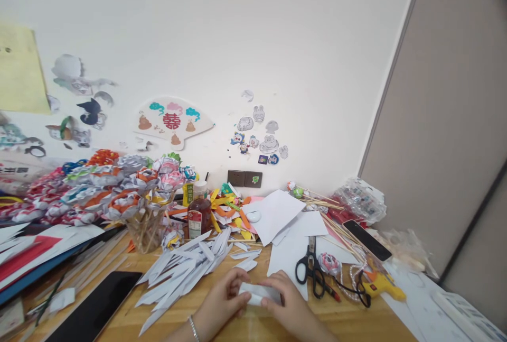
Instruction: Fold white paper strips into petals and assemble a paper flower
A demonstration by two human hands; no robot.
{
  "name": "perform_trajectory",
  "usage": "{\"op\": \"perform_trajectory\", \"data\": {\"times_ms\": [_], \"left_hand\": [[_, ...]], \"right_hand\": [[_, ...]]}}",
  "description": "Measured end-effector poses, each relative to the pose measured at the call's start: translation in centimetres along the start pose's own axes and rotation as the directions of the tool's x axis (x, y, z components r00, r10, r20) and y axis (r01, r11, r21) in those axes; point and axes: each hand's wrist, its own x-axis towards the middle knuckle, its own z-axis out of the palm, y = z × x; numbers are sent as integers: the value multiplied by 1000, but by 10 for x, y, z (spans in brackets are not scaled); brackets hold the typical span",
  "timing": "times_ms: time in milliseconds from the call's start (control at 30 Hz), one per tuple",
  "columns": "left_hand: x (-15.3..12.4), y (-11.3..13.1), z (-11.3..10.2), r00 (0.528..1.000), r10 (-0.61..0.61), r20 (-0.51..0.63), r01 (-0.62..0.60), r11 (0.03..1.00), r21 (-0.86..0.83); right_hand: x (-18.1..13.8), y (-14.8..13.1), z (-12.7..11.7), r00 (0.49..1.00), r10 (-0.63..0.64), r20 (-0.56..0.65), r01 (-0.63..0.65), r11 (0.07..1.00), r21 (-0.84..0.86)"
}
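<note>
Here, just left of the black scissors (pixel 311 270), a small folded piece of white paper (pixel 259 293) is being held: its left end is pinched by the left hand (pixel 225 298), its right end clamped between thumb and fingers of the right hand (pixel 284 301). Gripped at both ends, then, and the danger seems to lie there: a crooked crease could be made if the ends were pulled unevenly, and a tear could be caused by too hard a tug. Farther left of the scissors, a heap of paper strips (pixel 186 273) is spread loosely; strips might be scattered if it were brushed by the left forearm. The scissors themselves, handles turned toward the person, could be knocked by a right hand swung outward. Right of the scissors, a yellow glue gun (pixel 386 287) is seen beside a looped black cord (pixel 363 295), on which a wrist might be snagged.
</note>
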Motion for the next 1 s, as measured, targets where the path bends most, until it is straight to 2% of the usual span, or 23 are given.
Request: {"op": "perform_trajectory", "data": {"times_ms": [167, 333, 467, 767, 1000], "left_hand": [[1, -2, -1, 1000, -26, 2, 26, 999, -27], [3, -3, -2, 1000, -7, -13, 8, 1000, 29], [4, -5, -2, 998, -55, 5, 55, 998, 10], [3, -3, 0, 998, -52, -36, 56, 992, 114], [3, 3, 1, 994, -95, -47, 101, 984, 146]], "right_hand": [[2, -7, -1, 996, 90, -3, -90, 996, 13], [5, -3, -3, 997, 72, -20, -71, 997, 16], [4, -1, -2, 997, 74, -12, -73, 997, 17], [-1, -11, 1, 995, 100, 32, -93, 982, -165], [2, -6, 4, 994, 107, 8, -103, 974, -201]]}}
